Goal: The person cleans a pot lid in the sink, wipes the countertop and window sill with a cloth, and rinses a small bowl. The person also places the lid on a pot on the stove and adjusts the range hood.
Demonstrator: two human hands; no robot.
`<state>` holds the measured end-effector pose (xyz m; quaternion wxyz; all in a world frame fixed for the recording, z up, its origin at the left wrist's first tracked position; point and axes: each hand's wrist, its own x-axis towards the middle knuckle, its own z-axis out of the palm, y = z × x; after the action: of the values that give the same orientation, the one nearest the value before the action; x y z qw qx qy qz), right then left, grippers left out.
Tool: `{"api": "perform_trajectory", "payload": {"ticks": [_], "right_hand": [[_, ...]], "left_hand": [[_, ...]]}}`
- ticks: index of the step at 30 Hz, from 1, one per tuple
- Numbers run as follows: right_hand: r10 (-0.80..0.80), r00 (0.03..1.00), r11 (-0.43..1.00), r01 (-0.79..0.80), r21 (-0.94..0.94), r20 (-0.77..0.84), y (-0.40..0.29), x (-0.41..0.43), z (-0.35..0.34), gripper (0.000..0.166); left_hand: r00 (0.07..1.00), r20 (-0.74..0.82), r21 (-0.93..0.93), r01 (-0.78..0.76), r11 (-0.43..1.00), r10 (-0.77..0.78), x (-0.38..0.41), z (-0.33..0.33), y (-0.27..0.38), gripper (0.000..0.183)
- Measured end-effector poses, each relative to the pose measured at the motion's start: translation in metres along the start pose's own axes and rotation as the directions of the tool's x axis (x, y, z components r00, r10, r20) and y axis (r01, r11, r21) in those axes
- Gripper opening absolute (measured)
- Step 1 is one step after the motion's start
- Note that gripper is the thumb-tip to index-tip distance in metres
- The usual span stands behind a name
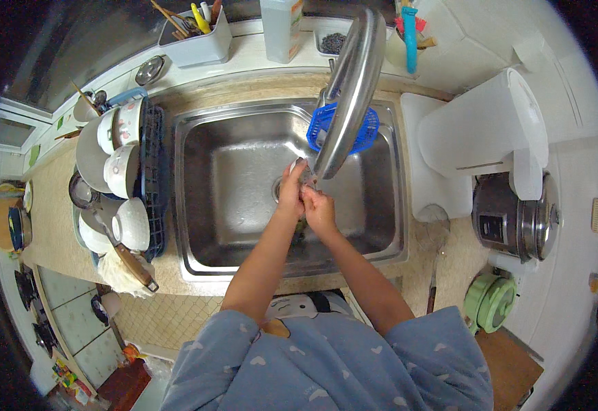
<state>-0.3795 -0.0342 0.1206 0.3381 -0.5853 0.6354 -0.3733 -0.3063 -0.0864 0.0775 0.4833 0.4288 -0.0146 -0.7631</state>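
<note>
Both my hands are together over the stainless steel sink (pixel 242 205), just below the spout of the metal faucet (pixel 352 97). My left hand (pixel 292 187) has its fingers around a small, pale, glossy item (pixel 307 178) that I cannot name. My right hand (pixel 319 206) touches the same item from the right, its fingers curled; how firmly it holds is hidden. Under the hands, the sink drain (pixel 277 190) is partly covered. Behind the spout, a blue plastic basket (pixel 321 120) hangs in the sink's back right corner.
At left stands a dish rack (pixel 154 180) with several bowls (pixel 122 172) and a wooden-handled utensil (pixel 134 267). To the right are a white container (pixel 473 128), a wire strainer (pixel 432 228), a dark cooker (pixel 499 216) and a green pot (pixel 489 303). A plastic bottle (pixel 280 31) stands behind the sink.
</note>
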Motion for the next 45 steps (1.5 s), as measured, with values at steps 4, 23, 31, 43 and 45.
{"api": "perform_trajectory", "payload": {"ticks": [4, 23, 31, 43, 45], "right_hand": [[-0.305, 0.952, 0.952, 0.304, -0.047, -0.013, 0.016, 0.005, 0.003, 0.015], [-0.021, 0.983, 0.89, 0.103, -0.445, 0.184, 0.034, 0.066, 0.042, 0.025], [0.293, 0.822, 0.952, -0.203, -0.229, 0.489, 0.015, 0.041, -0.019, 0.026], [0.143, 0.972, 0.968, -0.176, -0.177, -0.185, 0.023, 0.01, 0.012, 0.023], [0.18, 0.941, 0.977, -0.205, -0.062, -0.287, 0.032, 0.004, 0.019, 0.027]], "left_hand": [[0.975, 0.156, -0.16, 0.183, 0.97, -0.159, -0.017, -0.023, 0.019, 0.029], [0.986, -0.105, 0.068, -0.126, 0.99, 0.133, -0.019, -0.043, 0.012, 0.035], [0.95, 0.006, 0.891, -0.146, 0.43, 0.311, -0.009, -0.051, 0.021, 0.03], [0.957, -0.24, -0.082, -0.19, 0.978, 0.166, -0.03, -0.009, -0.031, 0.018], [0.969, -0.215, -0.109, -0.148, 0.983, 0.122, -0.033, -0.006, -0.033, 0.016]]}}
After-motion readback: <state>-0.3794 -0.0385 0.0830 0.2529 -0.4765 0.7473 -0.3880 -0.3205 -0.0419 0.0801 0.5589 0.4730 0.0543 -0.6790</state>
